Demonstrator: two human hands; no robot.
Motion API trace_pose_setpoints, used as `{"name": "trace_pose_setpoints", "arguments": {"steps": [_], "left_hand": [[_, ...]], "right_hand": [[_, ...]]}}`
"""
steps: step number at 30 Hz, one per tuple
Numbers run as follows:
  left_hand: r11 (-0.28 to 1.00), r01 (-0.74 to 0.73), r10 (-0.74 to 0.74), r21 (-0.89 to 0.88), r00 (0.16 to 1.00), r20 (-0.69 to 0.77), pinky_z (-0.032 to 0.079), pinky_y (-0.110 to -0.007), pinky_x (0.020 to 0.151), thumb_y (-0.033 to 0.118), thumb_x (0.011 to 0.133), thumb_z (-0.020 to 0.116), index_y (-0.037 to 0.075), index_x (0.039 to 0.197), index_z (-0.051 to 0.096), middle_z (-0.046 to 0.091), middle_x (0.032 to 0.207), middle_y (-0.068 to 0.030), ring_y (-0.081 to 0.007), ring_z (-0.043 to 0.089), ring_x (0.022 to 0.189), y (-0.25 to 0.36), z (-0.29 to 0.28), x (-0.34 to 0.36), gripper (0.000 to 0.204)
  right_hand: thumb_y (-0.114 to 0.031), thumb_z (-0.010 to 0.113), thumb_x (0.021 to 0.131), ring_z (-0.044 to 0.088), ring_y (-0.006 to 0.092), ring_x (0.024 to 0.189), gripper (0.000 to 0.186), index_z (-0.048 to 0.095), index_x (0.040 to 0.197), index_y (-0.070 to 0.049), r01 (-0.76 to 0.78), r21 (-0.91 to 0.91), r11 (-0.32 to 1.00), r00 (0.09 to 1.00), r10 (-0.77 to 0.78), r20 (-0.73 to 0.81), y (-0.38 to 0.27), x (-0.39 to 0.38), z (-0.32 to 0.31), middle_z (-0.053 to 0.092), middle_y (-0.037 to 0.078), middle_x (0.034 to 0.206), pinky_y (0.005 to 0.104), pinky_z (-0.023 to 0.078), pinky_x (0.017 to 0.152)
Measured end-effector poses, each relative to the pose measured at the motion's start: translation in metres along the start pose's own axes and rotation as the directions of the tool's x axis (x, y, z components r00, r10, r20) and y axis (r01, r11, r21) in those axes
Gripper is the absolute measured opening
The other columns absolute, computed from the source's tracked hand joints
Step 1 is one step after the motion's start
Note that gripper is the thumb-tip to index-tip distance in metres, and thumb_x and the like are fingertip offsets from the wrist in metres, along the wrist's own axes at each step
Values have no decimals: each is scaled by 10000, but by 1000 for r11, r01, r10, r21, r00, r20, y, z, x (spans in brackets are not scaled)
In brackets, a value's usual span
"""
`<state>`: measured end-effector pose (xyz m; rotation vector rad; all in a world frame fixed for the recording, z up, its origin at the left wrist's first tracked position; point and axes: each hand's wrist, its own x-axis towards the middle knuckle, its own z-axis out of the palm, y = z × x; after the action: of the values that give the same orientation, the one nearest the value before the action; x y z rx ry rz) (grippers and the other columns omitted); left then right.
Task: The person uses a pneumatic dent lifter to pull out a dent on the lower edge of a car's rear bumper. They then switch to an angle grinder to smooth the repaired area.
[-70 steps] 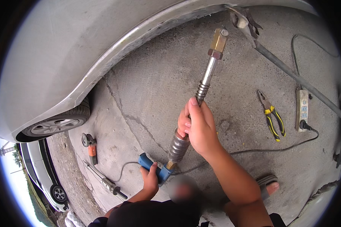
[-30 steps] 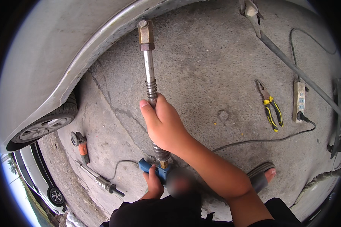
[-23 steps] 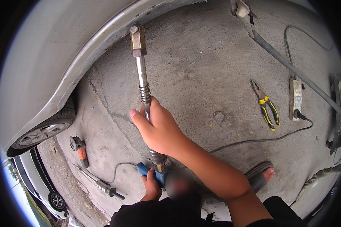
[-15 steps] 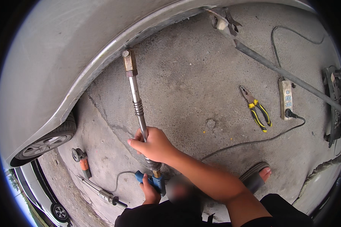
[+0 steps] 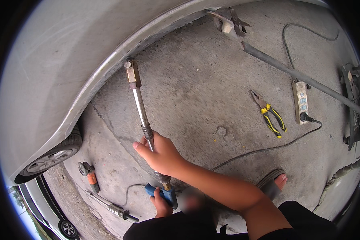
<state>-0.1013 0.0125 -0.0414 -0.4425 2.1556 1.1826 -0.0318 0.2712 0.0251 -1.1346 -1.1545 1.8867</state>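
My right hand (image 5: 162, 155) is wrapped round the steel rod of a slide-hammer dent puller (image 5: 139, 102). A coil spring (image 5: 147, 131) sits on the rod just above that hand. Lower down, my left hand (image 5: 161, 205) grips the puller's blue handle (image 5: 169, 197), and its fingers are partly hidden. At the far end, the brass-coloured block with a bolt lies by the lower edge of a grey car's sill (image 5: 108, 66). Whether it touches the sill, I cannot tell.
Pliers (image 5: 269, 114) with yellow-black handles lie on the concrete, beside a power strip (image 5: 300, 102) and its cable. A long grey pipe (image 5: 296, 74) slants across the far right. An angle grinder (image 5: 89, 176) and another metal puller (image 5: 112, 207) lie at left, near the car's wheel (image 5: 52, 158).
The spring has slid down the rod to my right hand and is squeezed tighter. Both hands keep their hold. The whole view has shifted slightly.
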Motion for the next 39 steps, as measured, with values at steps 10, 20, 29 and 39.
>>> {"name": "trace_pose_setpoints", "arguments": {"steps": [10,20,29,39], "left_hand": [[994,86,-98,61,967,236,525,-415,787,339,892,632,-12,1190,431,563,1058,-144,-259,612,912,-10,-8,-1,503],[991,24,-34,129,996,79,534,-414,755,366,898,644,-1,1181,418,542,1042,-145,-261,608,885,-3,2,-8,516],[983,35,-56,180,992,114,521,-432,805,335,910,628,1,1264,395,531,1106,-175,-273,581,968,14,-9,5,540],[983,-86,32,165,953,302,508,-377,792,296,923,641,-14,1195,437,566,1058,-129,-212,593,912,24,27,-4,461]], "right_hand": [[-600,477,986,221,77,371,597,257,613,-190,-702,573,423,513,-258,819,5,39,-33,255,-70,488,276,231,351],[-411,518,1002,355,138,390,521,391,592,-115,-395,440,807,863,163,477,-21,26,-28,389,-15,476,331,305,404],[-395,512,1018,506,158,548,441,533,801,-11,-71,291,954,989,106,-104,-11,-8,-26,520,58,593,352,413,545],[-374,500,1019,513,165,566,430,526,784,-15,-60,315,947,991,94,-95,-46,22,-65,528,53,611,363,418,559]]}}
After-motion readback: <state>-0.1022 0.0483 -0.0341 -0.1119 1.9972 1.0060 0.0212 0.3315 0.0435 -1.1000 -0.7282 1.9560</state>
